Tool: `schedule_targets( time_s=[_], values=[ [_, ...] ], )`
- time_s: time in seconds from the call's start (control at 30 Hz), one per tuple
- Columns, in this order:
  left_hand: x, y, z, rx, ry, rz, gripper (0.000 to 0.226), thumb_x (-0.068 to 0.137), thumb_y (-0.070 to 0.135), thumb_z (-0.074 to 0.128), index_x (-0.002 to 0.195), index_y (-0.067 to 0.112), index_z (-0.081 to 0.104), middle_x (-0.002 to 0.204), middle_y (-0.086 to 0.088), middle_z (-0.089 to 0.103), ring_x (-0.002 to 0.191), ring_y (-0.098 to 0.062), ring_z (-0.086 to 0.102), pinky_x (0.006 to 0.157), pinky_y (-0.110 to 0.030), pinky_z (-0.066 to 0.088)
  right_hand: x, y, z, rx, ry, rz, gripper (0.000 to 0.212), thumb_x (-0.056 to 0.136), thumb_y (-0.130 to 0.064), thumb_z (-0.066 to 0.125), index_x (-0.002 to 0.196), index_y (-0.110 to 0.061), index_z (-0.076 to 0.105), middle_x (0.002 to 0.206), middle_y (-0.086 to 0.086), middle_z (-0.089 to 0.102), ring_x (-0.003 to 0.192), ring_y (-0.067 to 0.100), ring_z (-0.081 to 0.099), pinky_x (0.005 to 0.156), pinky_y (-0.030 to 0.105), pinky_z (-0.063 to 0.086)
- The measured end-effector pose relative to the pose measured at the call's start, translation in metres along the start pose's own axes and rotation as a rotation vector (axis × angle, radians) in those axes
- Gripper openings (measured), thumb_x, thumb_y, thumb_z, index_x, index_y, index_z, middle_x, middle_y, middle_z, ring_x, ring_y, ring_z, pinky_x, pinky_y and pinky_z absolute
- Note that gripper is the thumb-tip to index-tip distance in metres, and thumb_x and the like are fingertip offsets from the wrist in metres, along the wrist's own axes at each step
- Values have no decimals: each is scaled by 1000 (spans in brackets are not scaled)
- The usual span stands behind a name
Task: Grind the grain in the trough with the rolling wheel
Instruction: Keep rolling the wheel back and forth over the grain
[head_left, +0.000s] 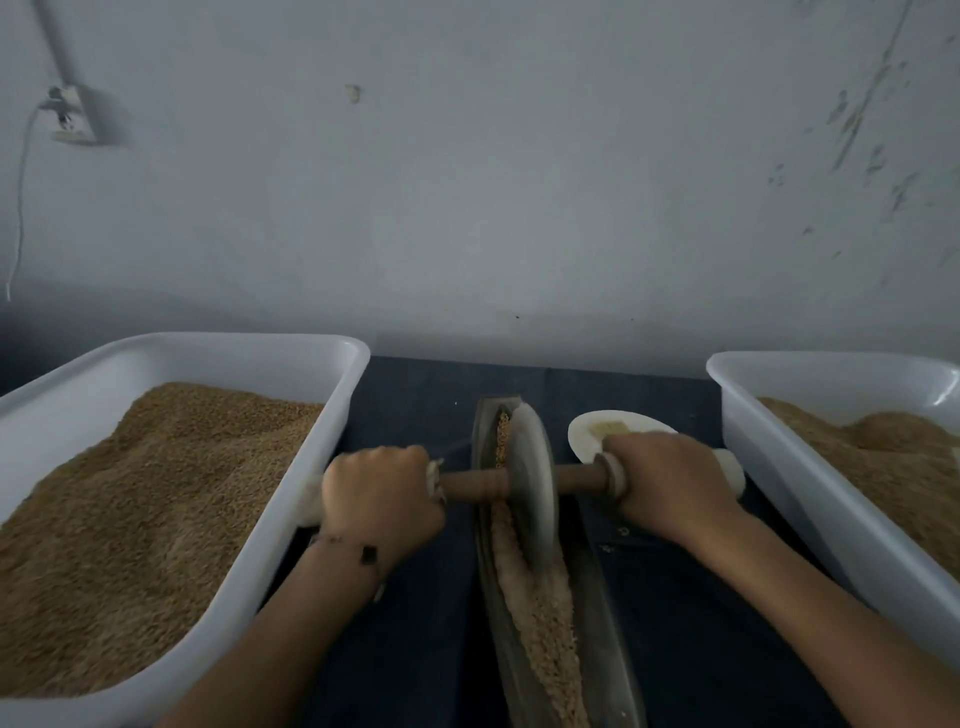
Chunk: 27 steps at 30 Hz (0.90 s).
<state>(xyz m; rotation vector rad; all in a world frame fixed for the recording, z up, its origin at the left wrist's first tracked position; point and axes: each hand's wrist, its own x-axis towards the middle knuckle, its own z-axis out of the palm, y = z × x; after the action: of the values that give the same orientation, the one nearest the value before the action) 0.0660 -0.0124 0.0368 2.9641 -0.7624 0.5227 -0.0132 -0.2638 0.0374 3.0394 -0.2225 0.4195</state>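
Dim, bluish, even light; soft focus throughout, with wide-angle bending at edges.

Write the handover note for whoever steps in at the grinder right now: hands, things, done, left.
Left hand: grips the left end of the wooden axle.
Right hand: grips the right end.
Rolling wheel: upright in the trough, toward its far half.
Grain: crushed and pale on the near side of the wheel; a strip of darker whole grain beyond it.
White tubs of grain sit left and right; a small white dish lies behind the right hand.
Done: near stretch looks ground.
Left: likely roll on over the far end, then repeat.
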Motion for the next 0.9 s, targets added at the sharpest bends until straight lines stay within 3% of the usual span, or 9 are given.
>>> schedule_targets(
  time_s=[0.13, 0.2, 0.3, 0.37, 0.5, 0.57, 0.63, 0.77, 0.9],
  values=[
    [35, -2, 8, -52, -65, -102, 17, 85, 39, 52, 74, 26, 52, 71, 8, 54, 69, -13, 56, 61, -25, 39, 42, 7, 11, -72, 80, -46, 16, 74, -25, 58, 74, -30, 43, 72, -10, 52, 68, 18, 52, 60, 31, 26],
    [43, -4, 9, -55, -80, -123, 20, 85, 40, 54, 72, 26, 51, 71, 7, 55, 71, -13, 57, 61, -26, 40, 51, 8, 13, -84, 126, -60, 16, 74, -21, 57, 74, -29, 43, 70, -10, 47, 70, 19, 54, 60, 31, 25],
    [38, -4, 11, -11, -33, -106, 23, 87, 40, 53, 70, 26, 46, 68, 9, 52, 66, -12, 55, 61, -26, 39, 44, 6, 15, -114, 184, -68, 20, 74, -18, 60, 74, -28, 42, 69, -10, 44, 64, 16, 44, 60, 30, 25],
    [24, -1, 10, 21, 53, -58, 20, 88, 40, 51, 74, 26, 45, 69, 10, 49, 65, -11, 50, 62, -26, 37, 28, 3, 15, -89, 242, -60, 18, 73, -17, 64, 74, -25, 49, 70, -6, 54, 62, 15, 40, 60, 31, 27],
    [-17, 1, -2, 7, 78, 46, 18, 88, 43, 49, 82, 28, 41, 80, 11, 54, 74, -10, 51, 67, -25, 34, -27, -2, 11, -41, 285, -49, 23, 64, -11, 77, 80, -19, 62, 74, -1, 63, 65, 22, 56, 58, 34, 41],
    [-44, 3, -15, -7, 101, 113, 24, 74, 37, 68, 77, 26, 47, 72, 8, 57, 66, -13, 54, 63, -28, 39, -58, -3, 5, 9, 311, -67, 39, 48, -7, 86, 75, -21, 62, 67, -5, 60, 57, 18, 55, 53, 30, 39],
    [-67, 3, -22, -86, 185, 192, 35, 48, 27, 83, 62, 22, 51, 55, 5, 52, 48, -17, 50, 48, -32, 39, -83, -4, -4, 16, 309, -89, 48, 35, -5, 89, 68, -24, 60, 61, -7, 56, 51, 15, 52, 50, 27, 36],
    [-89, 2, -29, -36, 250, 247, 39, 30, 25, 81, 53, 19, 50, 48, 2, 48, 41, -20, 48, 40, -34, 38, -106, 1, -21, -10, 310, -166, 50, 26, -9, 91, 66, -23, 65, 58, -6, 56, 47, 14, 52, 44, 28, 38],
    [-79, 1, -20, -81, 231, 223, 38, 33, 18, 81, 52, 18, 48, 46, 4, 46, 39, -19, 46, 39, -32, 36, -95, 3, -16, 11, 234, -158, 48, 31, -11, 90, 65, -27, 60, 57, -7, 53, 47, 12, 51, 44, 27, 38]
  ],
)
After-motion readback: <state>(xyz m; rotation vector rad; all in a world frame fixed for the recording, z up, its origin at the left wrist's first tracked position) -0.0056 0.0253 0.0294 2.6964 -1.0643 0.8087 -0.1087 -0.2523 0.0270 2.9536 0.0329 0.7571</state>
